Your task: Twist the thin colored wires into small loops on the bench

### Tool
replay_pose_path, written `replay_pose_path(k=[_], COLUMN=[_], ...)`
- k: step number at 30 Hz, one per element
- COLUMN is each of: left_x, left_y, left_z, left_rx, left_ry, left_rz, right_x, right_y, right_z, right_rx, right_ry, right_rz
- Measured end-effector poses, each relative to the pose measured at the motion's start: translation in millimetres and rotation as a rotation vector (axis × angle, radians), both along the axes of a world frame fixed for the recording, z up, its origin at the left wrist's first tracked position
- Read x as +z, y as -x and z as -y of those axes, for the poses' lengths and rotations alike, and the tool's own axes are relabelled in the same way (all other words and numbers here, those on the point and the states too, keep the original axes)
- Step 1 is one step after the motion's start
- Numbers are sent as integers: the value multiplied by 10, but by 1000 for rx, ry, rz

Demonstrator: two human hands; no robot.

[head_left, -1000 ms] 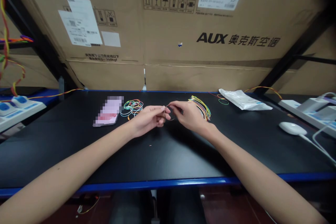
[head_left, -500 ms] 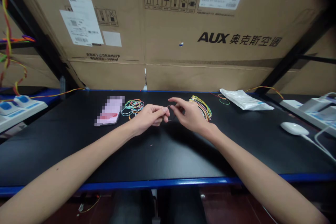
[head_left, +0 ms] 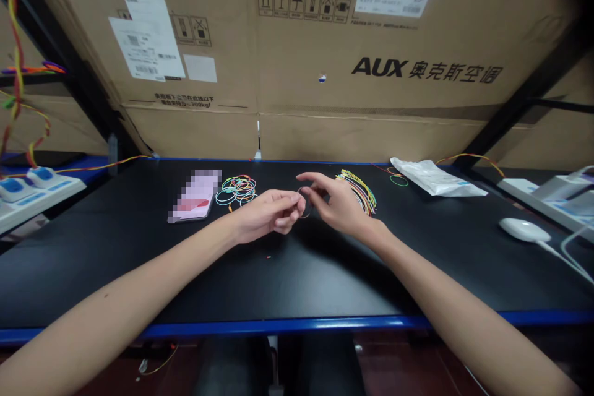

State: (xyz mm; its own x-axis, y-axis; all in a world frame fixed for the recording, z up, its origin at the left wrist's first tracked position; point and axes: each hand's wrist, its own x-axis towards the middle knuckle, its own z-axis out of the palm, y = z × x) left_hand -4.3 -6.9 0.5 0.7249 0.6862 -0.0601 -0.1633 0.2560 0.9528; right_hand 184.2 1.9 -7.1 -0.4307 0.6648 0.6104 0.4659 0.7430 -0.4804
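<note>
Above the middle of the black table, my left hand (head_left: 271,213) has its thumb and forefinger pinched together on a thin wire (head_left: 305,216). My right hand (head_left: 341,201) faces it, the thumb and a bent finger closed on the same wire while the forefinger sticks out straight. Between the two hands the wire curves into a small loop; its ends are hidden by the fingers. Left of my left hand lies a pile of coiled coloured wires (head_left: 236,190). A bundle of straighter yellow, white and red wires (head_left: 362,190) lies just behind my right hand.
A phone (head_left: 192,198) lies on the left of the table (head_left: 297,284). On the right are a white plastic bag (head_left: 434,177), a green wire loop (head_left: 399,180) and a white corded device (head_left: 524,230). Power strips stand at both sides; a large cardboard box (head_left: 297,49) backs the table.
My left hand has shifted slightly right and turned a little, its fingertips now closer to my right hand. The right hand keeps nearly the same pose. The camera view has shifted slightly.
</note>
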Motion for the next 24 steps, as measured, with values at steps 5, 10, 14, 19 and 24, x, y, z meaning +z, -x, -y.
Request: replay_pose_path(k=[5,10,14,19,24], left_x=[-15,-2,-14,-70,-102], left_y=[54,30,9,10,30], left_z=[-72,-43,-38,-116,-181], left_rx=[62,28,43,245,359], left_ry=[-39,71,83,-59,-78], left_rz=[-176,-32,41,-55,-79], right_x=[22,55,39,35,73], right_y=[6,6,-2,5,12], right_z=[37,47,-7,-77,-68], right_rx=[-19,-7,23,88,110], right_ry=[3,41,159,467,593], right_rz=[2,-50,-90,-264,-361])
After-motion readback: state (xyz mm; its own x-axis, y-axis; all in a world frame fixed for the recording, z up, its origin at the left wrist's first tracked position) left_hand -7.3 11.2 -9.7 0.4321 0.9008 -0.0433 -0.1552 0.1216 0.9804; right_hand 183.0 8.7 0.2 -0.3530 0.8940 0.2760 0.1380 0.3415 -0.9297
